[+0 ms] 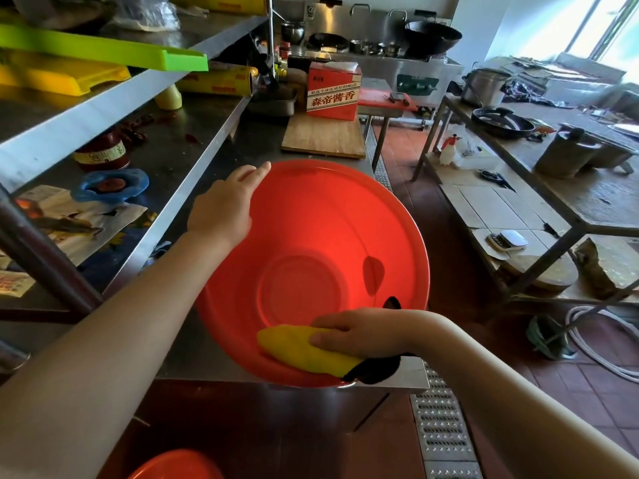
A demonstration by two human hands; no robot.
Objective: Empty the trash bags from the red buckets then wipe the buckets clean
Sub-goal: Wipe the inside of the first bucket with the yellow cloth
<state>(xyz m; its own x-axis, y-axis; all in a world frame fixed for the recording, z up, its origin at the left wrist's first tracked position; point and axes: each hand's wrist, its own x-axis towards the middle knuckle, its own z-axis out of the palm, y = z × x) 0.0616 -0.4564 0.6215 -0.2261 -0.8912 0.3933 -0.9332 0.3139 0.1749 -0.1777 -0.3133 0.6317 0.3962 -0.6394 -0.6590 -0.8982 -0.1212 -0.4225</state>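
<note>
A red bucket point(311, 236) stands on the steel counter point(262, 140), and I look straight down into its empty inside. My left hand point(224, 205) grips the bucket's far left rim. My right hand point(359, 331) presses a yellow cloth point(297, 347) with a black edge against the inner wall near the front rim. A second red bucket point(173, 466) shows partly at the bottom edge, below the counter.
A wooden board point(325, 138) with a red carton point(333, 89) lies beyond the bucket. Shelves on the left hold cling-film rolls point(218, 83), a jar point(103, 155) and a blue lid point(110, 184). A floor drain grate point(439, 430) runs right of the counter. A cluttered table point(553, 174) stands right.
</note>
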